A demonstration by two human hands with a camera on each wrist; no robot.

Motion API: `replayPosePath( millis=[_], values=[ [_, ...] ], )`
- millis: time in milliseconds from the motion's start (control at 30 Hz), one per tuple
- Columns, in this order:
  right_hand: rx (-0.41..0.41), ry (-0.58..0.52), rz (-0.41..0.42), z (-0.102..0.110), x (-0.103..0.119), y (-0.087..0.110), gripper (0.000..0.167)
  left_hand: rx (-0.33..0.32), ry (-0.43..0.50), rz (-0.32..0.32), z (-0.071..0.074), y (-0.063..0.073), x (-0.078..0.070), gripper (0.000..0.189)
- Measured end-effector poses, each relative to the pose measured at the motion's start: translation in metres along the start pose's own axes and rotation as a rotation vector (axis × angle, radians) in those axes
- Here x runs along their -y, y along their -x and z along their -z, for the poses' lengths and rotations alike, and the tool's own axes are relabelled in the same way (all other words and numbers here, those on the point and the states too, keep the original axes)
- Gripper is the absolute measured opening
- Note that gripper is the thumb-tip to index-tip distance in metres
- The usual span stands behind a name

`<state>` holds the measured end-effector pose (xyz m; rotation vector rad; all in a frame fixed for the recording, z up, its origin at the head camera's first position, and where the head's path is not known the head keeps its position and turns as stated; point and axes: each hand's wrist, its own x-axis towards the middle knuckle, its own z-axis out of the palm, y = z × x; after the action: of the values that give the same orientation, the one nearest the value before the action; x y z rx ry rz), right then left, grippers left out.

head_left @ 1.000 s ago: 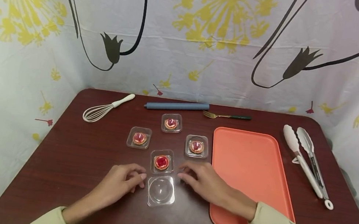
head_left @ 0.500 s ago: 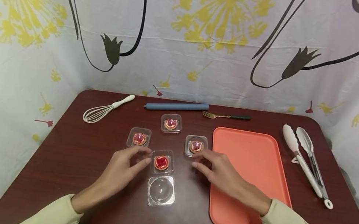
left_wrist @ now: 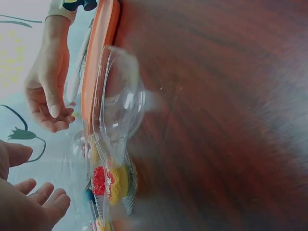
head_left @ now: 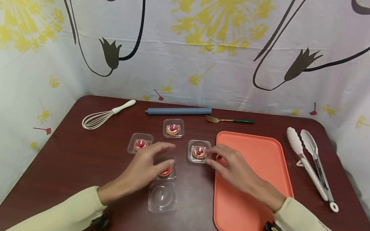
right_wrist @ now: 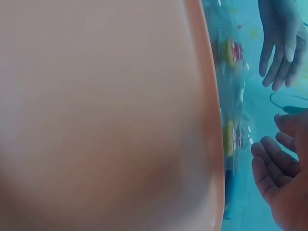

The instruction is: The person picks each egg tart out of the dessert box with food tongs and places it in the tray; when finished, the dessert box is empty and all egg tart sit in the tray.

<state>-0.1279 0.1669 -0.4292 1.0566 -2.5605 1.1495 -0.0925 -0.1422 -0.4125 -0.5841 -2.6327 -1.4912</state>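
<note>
My left hand reaches over an unlidded clear plastic box, thumb and fingers apart and holding nothing. A red-topped tart in that box is partly hidden by the hand. The box's lid lies folded back toward me; the left wrist view shows the domed lid side-on. My right hand has its fingertips right at the right side of a lidded box with a tart inside. In the right wrist view, the right hand has loosely bent fingers with nothing between them.
Two more lidded tart boxes stand at left and behind. An orange tray lies under my right forearm. Along the back are a whisk, a blue rod and a fork; tongs lie far right.
My left hand has moved up and right from beside the open lid to over the open box. My right hand has shifted right and farther from me, to the right-hand lidded box.
</note>
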Motion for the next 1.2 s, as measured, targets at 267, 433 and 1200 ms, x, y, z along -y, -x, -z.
replayPosePath(
  millis=[267,433,1200],
  values=[
    [0.010,0.127,0.095,0.004,-0.011,0.000,0.031,0.050,-0.023,0.053,-0.010,-0.028,0.004,0.052],
    [0.020,0.180,0.142,0.005,-0.019,-0.001,0.034,0.088,-0.074,0.052,-0.016,-0.043,0.007,0.058],
    [0.128,0.235,0.077,-0.003,-0.033,-0.008,0.063,0.299,-0.296,-0.068,-0.065,-0.093,0.110,0.092]
  ],
)
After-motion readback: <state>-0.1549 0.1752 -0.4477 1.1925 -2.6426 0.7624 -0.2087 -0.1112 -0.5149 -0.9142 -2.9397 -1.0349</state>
